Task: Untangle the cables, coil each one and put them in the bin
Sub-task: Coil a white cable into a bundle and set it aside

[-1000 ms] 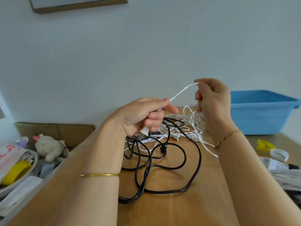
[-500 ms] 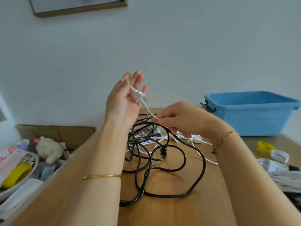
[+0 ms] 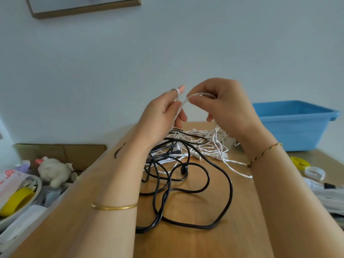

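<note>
Coiling white cable (image 3: 181,108). One turn lies round left hand (image 3: 160,116), grip apparently curled on it; right hand (image 3: 225,108) pinches the strand. Remainder tangled with black cable (image 3: 183,170) on desk (image 3: 214,243). Next: tease out slack, wind another turn. Bin (image 3: 297,127) stands far right, well apart.

L grip (image 3: 162,116), R grip (image 3: 227,108) raised, pinching cable (image 3: 181,107)

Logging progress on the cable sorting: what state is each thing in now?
white cable, lifted, gripped by both hands, uncoiled.
left hand, raised, cable looped round one finger.
right hand, pinches the white cable.
black cable, lying loose, tangled.
white pile, tangled.
blue bin, upright, no cable seen inside.
</note>
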A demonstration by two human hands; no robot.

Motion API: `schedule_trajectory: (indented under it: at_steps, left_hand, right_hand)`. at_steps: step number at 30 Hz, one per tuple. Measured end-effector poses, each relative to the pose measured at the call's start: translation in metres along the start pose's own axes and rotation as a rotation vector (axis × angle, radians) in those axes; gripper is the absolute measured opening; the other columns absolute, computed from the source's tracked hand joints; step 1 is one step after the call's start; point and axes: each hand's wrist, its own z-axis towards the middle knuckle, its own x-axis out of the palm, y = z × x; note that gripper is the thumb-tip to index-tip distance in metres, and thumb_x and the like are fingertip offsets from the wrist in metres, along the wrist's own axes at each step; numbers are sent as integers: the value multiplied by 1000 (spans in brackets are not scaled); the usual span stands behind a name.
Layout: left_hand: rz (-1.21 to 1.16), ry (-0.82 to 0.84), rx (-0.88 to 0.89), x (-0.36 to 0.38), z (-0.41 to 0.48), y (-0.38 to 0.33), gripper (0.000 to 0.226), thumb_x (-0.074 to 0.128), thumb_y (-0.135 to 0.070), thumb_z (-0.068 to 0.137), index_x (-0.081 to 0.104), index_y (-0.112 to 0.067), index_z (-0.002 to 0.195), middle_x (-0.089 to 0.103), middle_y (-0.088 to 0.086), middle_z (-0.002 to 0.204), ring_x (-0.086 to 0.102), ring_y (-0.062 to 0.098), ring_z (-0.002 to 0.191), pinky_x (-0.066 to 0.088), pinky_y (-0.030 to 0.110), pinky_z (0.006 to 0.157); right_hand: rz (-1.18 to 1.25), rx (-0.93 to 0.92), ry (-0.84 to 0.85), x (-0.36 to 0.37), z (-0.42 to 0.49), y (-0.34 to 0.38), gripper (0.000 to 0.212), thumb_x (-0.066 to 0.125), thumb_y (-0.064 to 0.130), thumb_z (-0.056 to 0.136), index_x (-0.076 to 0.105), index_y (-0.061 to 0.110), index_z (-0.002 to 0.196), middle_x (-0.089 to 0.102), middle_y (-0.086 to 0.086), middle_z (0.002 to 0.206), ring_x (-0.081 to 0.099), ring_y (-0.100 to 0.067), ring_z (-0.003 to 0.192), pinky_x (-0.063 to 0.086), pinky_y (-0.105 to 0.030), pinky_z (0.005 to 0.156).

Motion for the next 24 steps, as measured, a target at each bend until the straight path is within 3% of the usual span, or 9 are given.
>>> schedule_trajectory:
  at_steps: [4, 7, 10, 12, 15, 16, 18, 20, 24]
  left_hand:
    - [-208, 125, -82, -1, -1, -4, 34, 32, -20, 105, 49, -14, 134, 59, -3, 64, 52, 10, 53, 52, 33, 70]
    - [-427, 241, -186, -4, -4, -5, 35, 29, -24, 105, 56, -11, 122, 55, -1, 58, 43, 9, 47, 48, 26, 55]
    - [-597, 376, -191, -7, -6, -7, 38, 29, -23, 104, 59, -3, 116, 47, -6, 48, 31, 6, 41, 40, 19, 44]
    - [-775, 466, -171, -11, -4, -7, 39, 31, -24, 101, 58, 0, 115, 42, -9, 45, 29, 2, 38, 37, 16, 40]
    - [-1172, 572, -161, -21, -1, -4, 42, 31, -23, 97, 49, 5, 122, 48, -7, 49, 41, 1, 38, 44, 15, 45]
    - [-1311, 552, -167, -23, 0, -3, 42, 32, -21, 97, 44, 7, 126, 53, -4, 54, 46, 2, 41, 50, 18, 52]
    - [-1434, 358, -171, -25, 3, -1, 43, 37, -18, 94, 41, 9, 128, 57, -2, 61, 50, 5, 44, 58, 26, 71]
    - [-1421, 101, -169, -24, 5, 0, 32, 37, -15, 96, 46, 5, 119, 62, -1, 67, 52, 5, 48, 58, 36, 82]
    - [-1232, -318, -177, -23, 10, 7, 16, 35, -13, 103, 50, -10, 99, 71, 2, 77, 63, 8, 62, 54, 47, 84]
  right_hand:
    - [33, -23, -129, -1, 0, -3, 10, 65, 11, 85, 69, 21, 83, 55, 17, 58, 47, 0, 48, 39, -18, 50]
    - [62, -32, -234, 1, 1, -6, 9, 64, 13, 86, 68, 20, 85, 59, 17, 68, 47, 1, 49, 36, -12, 52]
    - [95, -9, -296, 4, 1, -11, 8, 63, 16, 88, 70, 20, 89, 58, 17, 64, 46, -2, 50, 37, -18, 53]
    - [101, 23, -265, 8, -2, -18, 11, 60, 20, 91, 70, 23, 90, 56, 19, 55, 44, -2, 47, 38, -19, 51]
    - [62, 92, -42, 18, -7, -25, 15, 53, 27, 95, 68, 28, 95, 54, 14, 57, 43, 2, 42, 33, -9, 46]
    - [43, 111, 49, 21, -8, -26, 17, 51, 27, 96, 67, 28, 99, 53, 9, 59, 41, 0, 42, 34, -10, 45]
    - [-27, 109, 230, 27, -10, -23, 19, 46, 28, 98, 65, 27, 100, 52, 2, 60, 40, -3, 43, 38, -17, 47]
    - [-116, 95, 375, 30, -11, -19, 24, 44, 28, 99, 65, 20, 104, 51, 4, 56, 42, -2, 42, 43, -21, 52]
    - [-209, 151, 575, 24, -12, -12, 21, 51, 30, 95, 67, 23, 108, 52, 6, 51, 43, 0, 40, 43, -20, 56]
